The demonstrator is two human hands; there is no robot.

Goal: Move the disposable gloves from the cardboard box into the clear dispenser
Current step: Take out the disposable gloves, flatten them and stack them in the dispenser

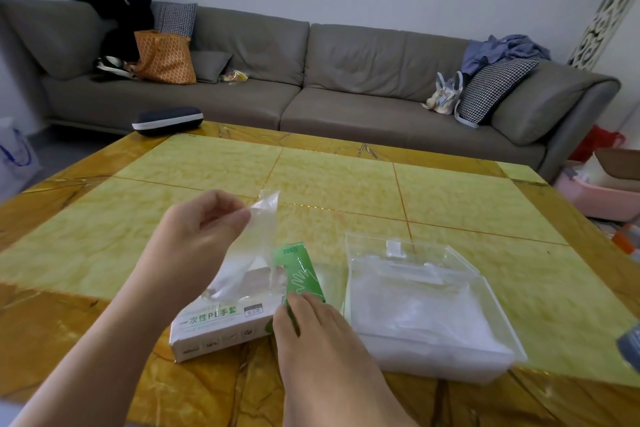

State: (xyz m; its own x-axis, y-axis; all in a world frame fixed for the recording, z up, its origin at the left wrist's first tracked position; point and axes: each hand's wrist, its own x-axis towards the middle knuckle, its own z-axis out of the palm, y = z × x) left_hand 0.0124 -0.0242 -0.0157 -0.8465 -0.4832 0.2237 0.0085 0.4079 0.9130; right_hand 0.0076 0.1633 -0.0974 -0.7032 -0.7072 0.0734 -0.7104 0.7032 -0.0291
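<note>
A white and green cardboard glove box [221,322] lies on the table near the front edge. My left hand [197,232] pinches a thin clear disposable glove [256,239] and holds it stretched up out of the box's top opening. My right hand [311,333] rests with straight fingers against the box's green right end. To the right of the box stands the clear dispenser [485,291], open at the top, with a pile of clear gloves [415,319] inside.
The yellow marble table [346,180] stretches far beyond the box. A dark glasses case [168,120] sits at its far left corner. A grey sofa [294,80] runs behind. Pink bins [602,198] stand off the right edge.
</note>
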